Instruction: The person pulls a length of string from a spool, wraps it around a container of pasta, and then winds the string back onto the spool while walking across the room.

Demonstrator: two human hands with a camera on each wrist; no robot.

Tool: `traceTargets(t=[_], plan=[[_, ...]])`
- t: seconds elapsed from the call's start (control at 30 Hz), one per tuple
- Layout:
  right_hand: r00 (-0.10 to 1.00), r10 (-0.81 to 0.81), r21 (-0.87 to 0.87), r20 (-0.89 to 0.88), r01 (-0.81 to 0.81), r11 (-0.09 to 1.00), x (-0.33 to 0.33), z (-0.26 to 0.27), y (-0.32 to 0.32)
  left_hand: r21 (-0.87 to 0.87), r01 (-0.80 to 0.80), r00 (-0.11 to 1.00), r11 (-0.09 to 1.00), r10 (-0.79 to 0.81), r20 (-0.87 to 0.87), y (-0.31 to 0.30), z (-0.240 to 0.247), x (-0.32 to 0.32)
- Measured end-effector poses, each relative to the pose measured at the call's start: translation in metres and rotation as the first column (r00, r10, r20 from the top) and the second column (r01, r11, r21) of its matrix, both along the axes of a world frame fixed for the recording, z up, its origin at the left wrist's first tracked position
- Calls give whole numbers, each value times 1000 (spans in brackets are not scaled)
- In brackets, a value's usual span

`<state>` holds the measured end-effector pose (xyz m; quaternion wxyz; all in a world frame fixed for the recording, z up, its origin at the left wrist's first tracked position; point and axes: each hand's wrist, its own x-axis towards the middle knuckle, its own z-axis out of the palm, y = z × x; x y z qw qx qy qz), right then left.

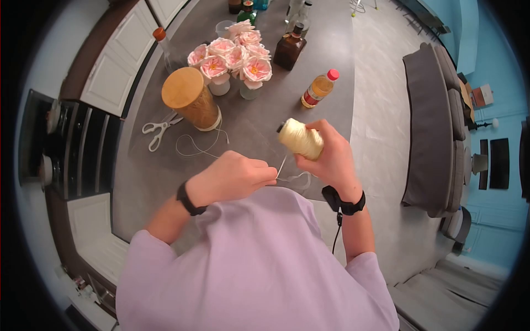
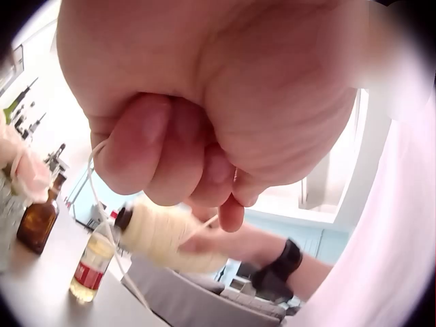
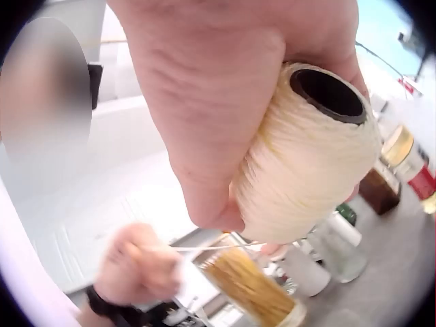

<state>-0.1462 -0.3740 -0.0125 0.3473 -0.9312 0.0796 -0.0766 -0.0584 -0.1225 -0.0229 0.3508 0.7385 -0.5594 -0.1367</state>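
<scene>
Just past nine o'clock from the centre of the head view, white-handled scissors (image 1: 164, 124) lie on the matt grey table (image 1: 328, 41). At ten o'clock stands a clear cylindrical jar (image 1: 202, 112) with a round wooden lid, filled with long yellowish-brown strands; thin white string (image 2: 105, 221) lies looped beside it. Near nine o'clock, closer in, the left hand (image 1: 232, 175) is curled into a fist, pinching string between its fingers. Between eleven and twelve, pale pink flowers (image 1: 237, 58) stand in small vases, and just past twelve is a dark brown glass bottle (image 1: 290, 51). Toward two o'clock, a fat cream spool of thread (image 1: 301, 140) on a hollow black core is held above the table, a taut strand running from it to the fist. At one o'clock stands a red-capped clear bottle of amber liquid (image 1: 319, 90). At three o'clock, the right hand (image 1: 332, 157) is clamped round the spool, thumb and fingers on opposite sides.
</scene>
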Motion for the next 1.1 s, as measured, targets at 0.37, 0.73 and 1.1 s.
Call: traceTargets(t=[0.37,0.73,1.1], plan=[[870,488,459,76,-465,757,-7,7,-7,-204,-83,983,975,47,-177,-29,-59,60],[983,143,64,-118,-136,989,-8,-23,-7,109,113,988,988,-123,94,4,2,3],[927,313,563,208,-375,736,-18,-9,-1,-154,-169,973,973,140,-183,-18,-86,40]])
